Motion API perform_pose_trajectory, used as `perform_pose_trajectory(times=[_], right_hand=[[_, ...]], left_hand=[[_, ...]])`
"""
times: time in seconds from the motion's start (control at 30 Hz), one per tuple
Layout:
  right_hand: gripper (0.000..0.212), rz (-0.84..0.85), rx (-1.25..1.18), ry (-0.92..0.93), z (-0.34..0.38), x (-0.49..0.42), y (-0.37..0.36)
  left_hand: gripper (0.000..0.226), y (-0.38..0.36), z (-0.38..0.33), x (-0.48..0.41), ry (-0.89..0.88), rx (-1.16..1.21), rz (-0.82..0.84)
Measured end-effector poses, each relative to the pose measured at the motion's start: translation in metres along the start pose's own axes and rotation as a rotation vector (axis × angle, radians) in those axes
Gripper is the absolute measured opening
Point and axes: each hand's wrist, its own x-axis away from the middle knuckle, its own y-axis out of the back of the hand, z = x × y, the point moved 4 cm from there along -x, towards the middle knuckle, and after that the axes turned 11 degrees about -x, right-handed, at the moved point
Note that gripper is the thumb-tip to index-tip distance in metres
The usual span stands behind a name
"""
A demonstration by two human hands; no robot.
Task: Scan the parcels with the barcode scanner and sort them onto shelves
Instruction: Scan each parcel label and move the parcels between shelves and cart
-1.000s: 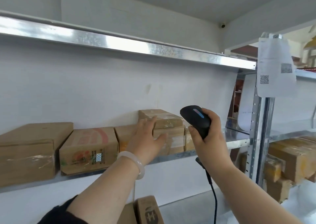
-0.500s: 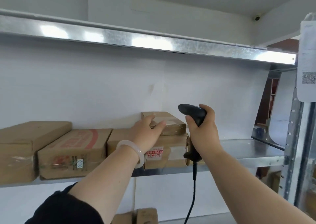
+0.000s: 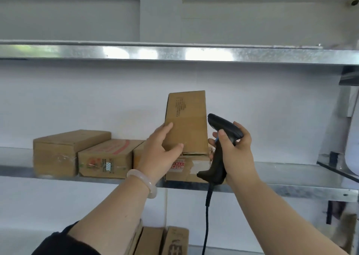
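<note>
Cardboard parcel (image 3: 186, 118) upright, L hand (image 3: 155, 153) gripping.

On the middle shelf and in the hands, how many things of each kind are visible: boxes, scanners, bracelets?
Boxes: 4 (plain box, red-printed box and labelled box lying on the shelf; upright box held by the left hand)
Scanners: 1 (scanner, in the right hand)
Bracelets: 1 (bracelet, on the left wrist)
Total: 6
</note>
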Motion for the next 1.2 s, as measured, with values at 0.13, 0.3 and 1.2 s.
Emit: perform_pose_trajectory(times=[0.13,0.3,1.2], right_hand=[[0.037,0.094,-0.079,-0.08,-0.002,0.016,-0.006],[0.042,0.263,-0.143,-0.115,-0.005,0.049,-0.034],[0.048,0.442,0.195,-0.081,-0.085,0.168,-0.199]], left_hand=[[0.068,0.01,0.004,0.024,0.055,0.009,0.002],[0.101,0.024,0.011,0.049,0.123,-0.002,0.006],[0.061,0.208,0.129,0.139,0.418,0.298,-0.078]])
